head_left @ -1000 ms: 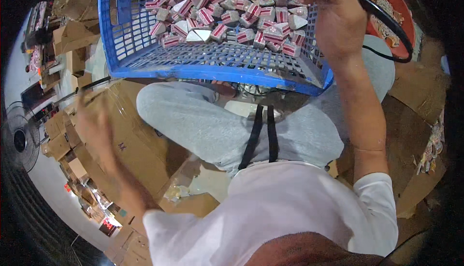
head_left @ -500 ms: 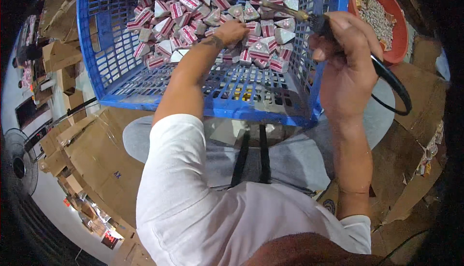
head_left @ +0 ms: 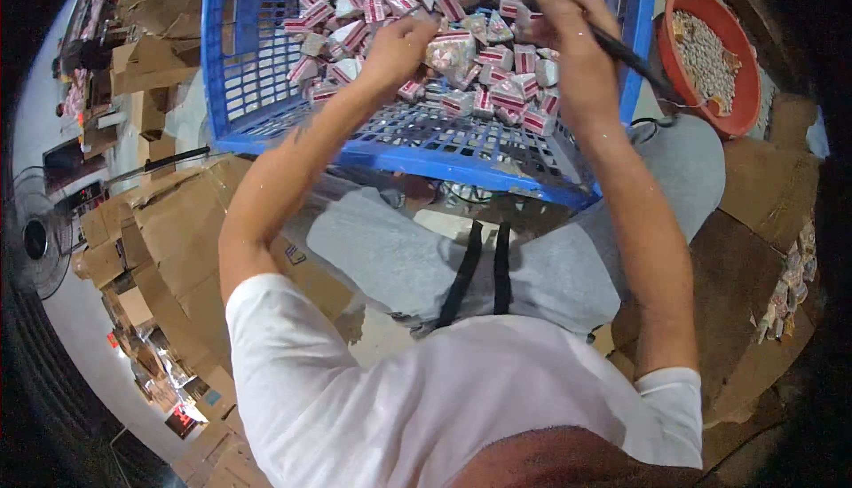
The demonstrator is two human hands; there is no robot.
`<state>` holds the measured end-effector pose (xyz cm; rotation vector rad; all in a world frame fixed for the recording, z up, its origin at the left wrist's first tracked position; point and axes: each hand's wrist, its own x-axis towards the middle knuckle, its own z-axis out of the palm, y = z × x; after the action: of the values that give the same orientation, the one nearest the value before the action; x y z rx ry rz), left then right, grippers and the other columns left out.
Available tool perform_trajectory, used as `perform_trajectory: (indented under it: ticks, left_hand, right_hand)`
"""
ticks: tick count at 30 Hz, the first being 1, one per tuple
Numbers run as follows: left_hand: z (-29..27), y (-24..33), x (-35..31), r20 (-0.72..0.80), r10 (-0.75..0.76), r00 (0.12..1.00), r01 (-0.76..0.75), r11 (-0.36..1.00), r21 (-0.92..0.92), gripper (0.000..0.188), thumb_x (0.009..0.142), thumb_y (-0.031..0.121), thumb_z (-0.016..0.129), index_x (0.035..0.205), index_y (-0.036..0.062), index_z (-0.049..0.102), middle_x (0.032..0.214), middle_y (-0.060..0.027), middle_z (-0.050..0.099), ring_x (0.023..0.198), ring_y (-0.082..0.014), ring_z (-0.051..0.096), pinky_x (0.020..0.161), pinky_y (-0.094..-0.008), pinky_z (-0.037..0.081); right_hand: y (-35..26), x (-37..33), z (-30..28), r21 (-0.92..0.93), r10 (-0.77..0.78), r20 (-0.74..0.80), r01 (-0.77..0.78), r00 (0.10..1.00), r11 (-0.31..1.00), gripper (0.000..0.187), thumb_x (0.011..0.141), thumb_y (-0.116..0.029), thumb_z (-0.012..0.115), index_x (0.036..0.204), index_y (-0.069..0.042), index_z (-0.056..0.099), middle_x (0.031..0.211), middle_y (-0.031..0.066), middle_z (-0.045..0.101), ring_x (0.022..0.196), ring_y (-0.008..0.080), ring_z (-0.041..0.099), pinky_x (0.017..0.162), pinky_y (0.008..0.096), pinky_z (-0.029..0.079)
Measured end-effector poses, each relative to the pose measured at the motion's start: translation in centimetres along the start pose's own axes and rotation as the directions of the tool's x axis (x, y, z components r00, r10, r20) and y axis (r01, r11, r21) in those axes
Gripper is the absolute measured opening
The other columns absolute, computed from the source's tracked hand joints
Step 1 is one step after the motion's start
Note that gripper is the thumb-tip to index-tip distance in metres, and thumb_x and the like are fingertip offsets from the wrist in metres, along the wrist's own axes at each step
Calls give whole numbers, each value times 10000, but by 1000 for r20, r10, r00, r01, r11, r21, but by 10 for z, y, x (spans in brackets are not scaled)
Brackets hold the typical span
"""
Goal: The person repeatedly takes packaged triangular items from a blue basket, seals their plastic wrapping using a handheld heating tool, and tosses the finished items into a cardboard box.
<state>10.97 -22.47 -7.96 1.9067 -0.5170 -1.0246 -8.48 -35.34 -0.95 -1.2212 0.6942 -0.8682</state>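
A blue slatted plastic crate (head_left: 417,161) in front of me holds a heap of small wedge-shaped pieces (head_left: 510,93), white and grey with dark pink bands, like toy cake slices. Over the heap, my left hand (head_left: 399,49) pinches one larger-looking wedge-shaped piece (head_left: 453,53) between thumb and fingers. Close to it on the right, my right hand (head_left: 577,35) is closed round a black-handled soldering iron (head_left: 626,53), whose black end sticks out behind the hand. The iron's tip points left above the pieces and is blurred.
A red basin (head_left: 750,102) of small pale bits stands right of the crate. Flattened cardboard (head_left: 754,222) lies on the floor on both sides. A fan (head_left: 35,240) is at the far left. My grey-clad legs (head_left: 373,240) are below the crate.
My left hand has come up from the heap with a wedge-shaped piece. My right hand has brought the soldering iron in over the crate. The view has shifted, so the crate appears further right.
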Motion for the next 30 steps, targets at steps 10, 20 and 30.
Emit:
perform_trajectory:
  ticks: [10, 20, 30]
  left_hand:
    - [30, 45, -104, 46, 249, 967, -182, 811, -556, 331, 921, 202, 632, 1168, -17, 606, 902, -88, 662, 745, -129, 632, 630, -252, 533]
    - [-3, 35, -96, -288, 297, 911, -399, 814, -423, 282, 925, 132, 617, 1167, -9, 594, 928, -100, 657, 794, -142, 655, 708, -276, 576]
    - [-14, 26, -90, -338, 420, 842, -503, 839, -209, 281, 915, 115, 623, 1168, -5, 601, 955, -73, 653, 834, -111, 623, 723, -259, 551]
  right_hand:
    - [17, -14, 51, -66, -29, 70, 34, 997, 997, 424, 923, -362, 662, 1192, -45, 581, 1001, 89, 646, 880, 167, 645, 709, 276, 521]
    - [-23, -36, 8, -301, -272, 374, 394, 887, 868, 249, 872, -169, 672, 1049, 5, 654, 966, 115, 677, 790, 171, 646, 728, 314, 511]
    - [-23, -39, 6, -307, -362, 501, 553, 786, 775, 251, 808, -198, 703, 957, 4, 688, 799, 166, 686, 711, 261, 677, 657, 349, 523]
